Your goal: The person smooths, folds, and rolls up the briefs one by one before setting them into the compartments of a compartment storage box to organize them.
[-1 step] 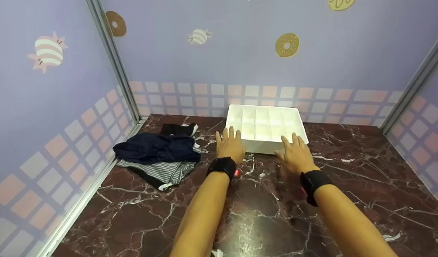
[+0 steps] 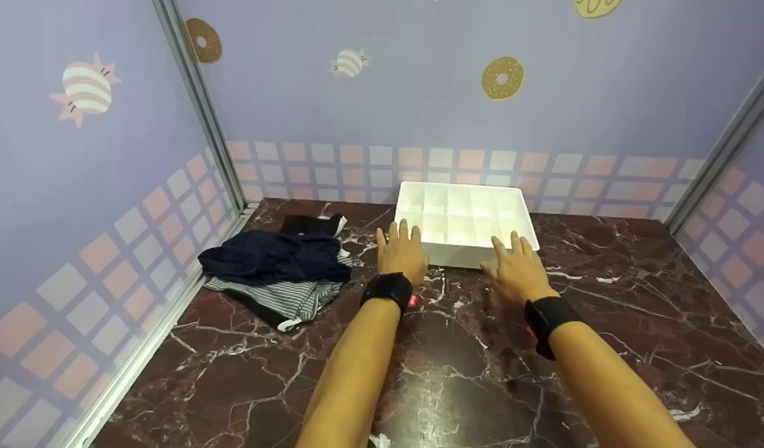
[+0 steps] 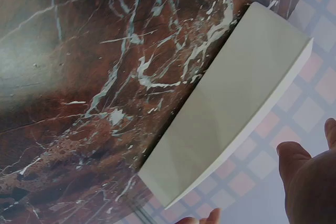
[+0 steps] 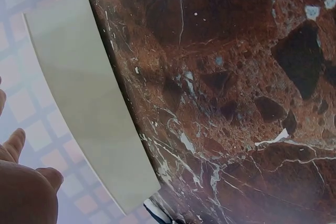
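Observation:
A white box (image 2: 460, 254) divided into several compartments stands at the back of the table, and the compartments that show hold nothing. Near its front left corner is my left hand (image 2: 403, 256), palm down with fingers straight and spread. My right hand (image 2: 516, 269) lies the same way by the front right part. Both wrist views show the box's plain front wall (image 3: 210, 111), with fingers (image 4: 14, 142) apart from it. Neither hand holds anything. To the left lies a loose pile of clothes: a navy garment (image 2: 273, 258) over a grey striped one (image 2: 298, 300).
A black piece of cloth (image 2: 302, 225) with a white edge pokes out behind the pile. The dark red marbled table (image 2: 245, 373) meets patterned walls (image 2: 419, 112) at the back and both sides. Metal posts (image 2: 201, 112) stand in the corners.

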The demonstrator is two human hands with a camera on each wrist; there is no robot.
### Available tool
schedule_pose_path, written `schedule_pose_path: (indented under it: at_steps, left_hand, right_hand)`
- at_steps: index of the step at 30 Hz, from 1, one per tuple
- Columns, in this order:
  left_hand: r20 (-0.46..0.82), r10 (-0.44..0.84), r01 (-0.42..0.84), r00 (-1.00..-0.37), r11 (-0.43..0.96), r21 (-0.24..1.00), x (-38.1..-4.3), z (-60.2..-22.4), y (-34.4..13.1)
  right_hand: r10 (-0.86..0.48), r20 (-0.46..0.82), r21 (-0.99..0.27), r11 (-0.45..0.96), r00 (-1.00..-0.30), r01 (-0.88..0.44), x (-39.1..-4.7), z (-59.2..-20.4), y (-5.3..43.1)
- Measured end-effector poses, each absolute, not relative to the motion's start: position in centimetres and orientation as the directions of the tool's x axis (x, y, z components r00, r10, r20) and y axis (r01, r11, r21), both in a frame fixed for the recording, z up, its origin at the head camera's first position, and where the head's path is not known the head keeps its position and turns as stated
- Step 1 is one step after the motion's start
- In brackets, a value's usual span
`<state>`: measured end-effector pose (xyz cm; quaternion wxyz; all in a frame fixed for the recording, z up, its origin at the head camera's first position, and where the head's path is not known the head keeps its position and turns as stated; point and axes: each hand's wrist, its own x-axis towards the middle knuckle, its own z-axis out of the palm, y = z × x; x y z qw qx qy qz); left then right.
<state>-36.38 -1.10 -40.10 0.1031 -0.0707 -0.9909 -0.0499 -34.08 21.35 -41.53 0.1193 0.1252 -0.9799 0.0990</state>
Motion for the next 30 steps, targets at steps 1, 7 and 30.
schedule_pose_path:
  at_steps: [1, 7, 30]
  left_hand:
    - [0.210, 0.126, 0.146, -0.970, 0.986, 0.083, -36.4, -40.1, -1.3]
    - [0.198, 0.100, 0.119, -0.975, 0.989, 0.088, -36.8, -40.3, -2.5]
    - [0.152, -0.216, -0.193, -0.965, 0.969, 0.154, -36.5, -44.7, -25.7]
  right_hand:
    - [-0.224, 0.258, -0.163, 0.949, -0.940, -0.271, -34.1, -41.6, 21.3]
    - [-0.236, 0.233, -0.172, 0.945, -0.943, -0.279, -34.2, -42.2, 21.1]
    - [-0.376, 0.252, -0.159, 0.893, -0.892, -0.421, -32.6, -46.1, 20.7]
